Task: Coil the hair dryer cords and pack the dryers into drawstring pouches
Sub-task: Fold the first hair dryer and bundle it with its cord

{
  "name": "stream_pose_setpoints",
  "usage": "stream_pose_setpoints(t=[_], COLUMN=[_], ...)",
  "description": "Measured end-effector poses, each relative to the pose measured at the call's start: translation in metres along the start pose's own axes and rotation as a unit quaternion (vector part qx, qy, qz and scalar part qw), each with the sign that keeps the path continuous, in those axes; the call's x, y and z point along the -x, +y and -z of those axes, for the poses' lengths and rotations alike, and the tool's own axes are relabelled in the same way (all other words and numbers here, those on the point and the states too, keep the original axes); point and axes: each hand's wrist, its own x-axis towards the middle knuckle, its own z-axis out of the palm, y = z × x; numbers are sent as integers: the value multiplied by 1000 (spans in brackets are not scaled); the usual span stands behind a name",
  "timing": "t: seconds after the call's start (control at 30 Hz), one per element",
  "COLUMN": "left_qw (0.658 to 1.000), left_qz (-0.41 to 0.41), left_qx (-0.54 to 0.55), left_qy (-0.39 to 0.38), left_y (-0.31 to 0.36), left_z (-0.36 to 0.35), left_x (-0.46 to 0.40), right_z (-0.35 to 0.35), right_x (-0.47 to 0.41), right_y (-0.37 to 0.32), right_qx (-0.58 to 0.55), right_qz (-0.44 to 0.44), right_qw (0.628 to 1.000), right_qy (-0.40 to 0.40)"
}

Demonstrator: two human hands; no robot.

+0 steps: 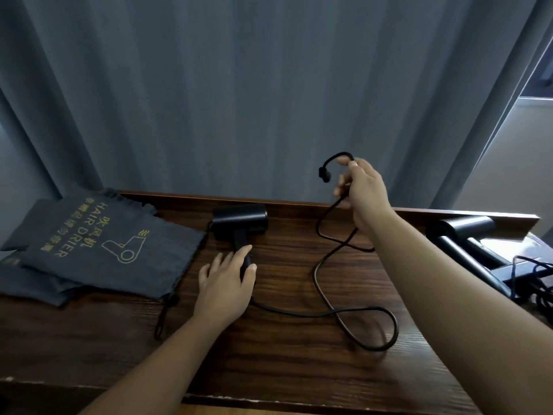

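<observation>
A black hair dryer (pixel 239 222) lies on the dark wooden table (pixel 284 363), barrel toward the back. My left hand (pixel 226 287) rests on its handle, fingers wrapped loosely around it. Its black cord (pixel 338 313) trails right in loose loops across the table. My right hand (pixel 363 187) is raised above the back edge and pinches the cord close to the plug (pixel 324 174), which hangs to the left of the fingers. Dark grey drawstring pouches (pixel 98 250) printed "HAIR DRIER" in gold lie stacked at the left.
More black hair dryers (pixel 466 238) with tangled cords (pixel 535 283) lie at the table's right end. A grey curtain (pixel 239 94) hangs directly behind the table. A pouch drawstring (pixel 163 317) dangles toward the front edge.
</observation>
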Motion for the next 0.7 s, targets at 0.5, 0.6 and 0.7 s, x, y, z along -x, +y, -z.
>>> stream_pose_setpoints(t=[0.5,0.6,0.7], left_qw=[997,989,970], left_qz=[3,29,63], left_qx=[71,136,230], left_qy=[34,49,49], left_y=[-1,-4,-4], left_z=[4,6,10], left_x=[-1,-2,-2], right_z=[-2,7,15], right_x=[-14,36,87], right_y=[68,63,67], right_qx=[409,443,494], right_qz=[136,188,182], right_qw=[896,839,752], right_qy=[-102,-253,-398])
